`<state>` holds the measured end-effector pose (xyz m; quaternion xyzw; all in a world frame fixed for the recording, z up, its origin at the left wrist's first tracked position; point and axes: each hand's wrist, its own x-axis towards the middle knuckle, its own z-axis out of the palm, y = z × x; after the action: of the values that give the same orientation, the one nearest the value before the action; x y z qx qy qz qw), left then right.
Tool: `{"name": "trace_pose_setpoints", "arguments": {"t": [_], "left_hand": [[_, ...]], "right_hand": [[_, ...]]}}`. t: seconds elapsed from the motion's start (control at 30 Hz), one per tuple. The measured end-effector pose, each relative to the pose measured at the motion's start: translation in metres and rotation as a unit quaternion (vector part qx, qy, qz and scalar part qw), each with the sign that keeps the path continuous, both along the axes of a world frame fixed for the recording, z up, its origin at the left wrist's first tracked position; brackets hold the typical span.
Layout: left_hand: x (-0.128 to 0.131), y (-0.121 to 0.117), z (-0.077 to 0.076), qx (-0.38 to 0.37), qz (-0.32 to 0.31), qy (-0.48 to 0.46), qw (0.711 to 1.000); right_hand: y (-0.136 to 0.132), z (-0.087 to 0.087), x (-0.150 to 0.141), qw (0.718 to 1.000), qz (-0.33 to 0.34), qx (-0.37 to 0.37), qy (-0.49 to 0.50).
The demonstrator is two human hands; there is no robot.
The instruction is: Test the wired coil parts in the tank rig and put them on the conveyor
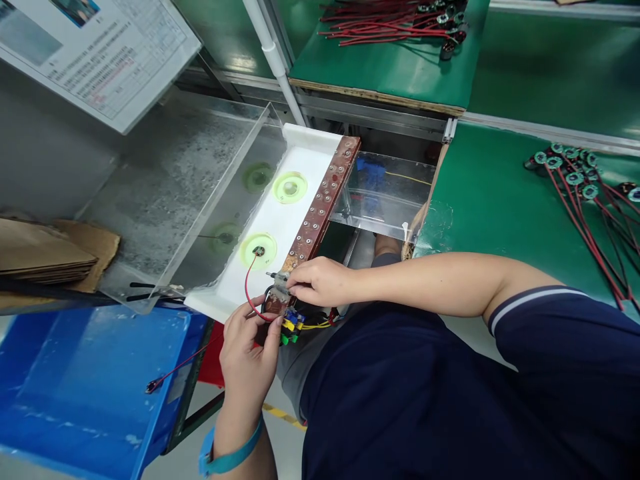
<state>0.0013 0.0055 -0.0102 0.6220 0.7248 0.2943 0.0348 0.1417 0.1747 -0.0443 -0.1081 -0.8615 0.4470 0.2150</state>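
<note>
My left hand (251, 343) pinches the red wire (249, 283) between thumb and fingers. The wire curves up to a small round component (259, 251), which sits in the lower yellow-green ring (271, 245) on a white fixture plate (260, 223). My right hand (320, 281) has its fingers closed at a small greyish clamp block (281, 283) at the near end of the brown screw-studded strip (320, 207); what its fingertips hold is hidden. Beside my left thumb are blue, yellow and green connectors (293, 323). The upper ring (290, 188) holds no wired component.
A transparent guard (240, 160) stands along the fixture's left. At lower left is a blue bin (75, 387), with one wired component (153, 385) at its edge. Wired components lie bunched on the green bench (480, 200) and upper shelf (390, 73). Flattened cardboard (45, 250) lies left.
</note>
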Motion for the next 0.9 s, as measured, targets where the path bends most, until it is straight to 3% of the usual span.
{"name": "trace_pose_setpoints", "arguments": {"t": [0.9], "left_hand": [[0.003, -0.001, -0.010, 0.018, -0.001, -0.010, 1.000]], "right_hand": [[0.003, 0.001, 0.000, 1.000, -0.002, 0.008, -0.010]]}}
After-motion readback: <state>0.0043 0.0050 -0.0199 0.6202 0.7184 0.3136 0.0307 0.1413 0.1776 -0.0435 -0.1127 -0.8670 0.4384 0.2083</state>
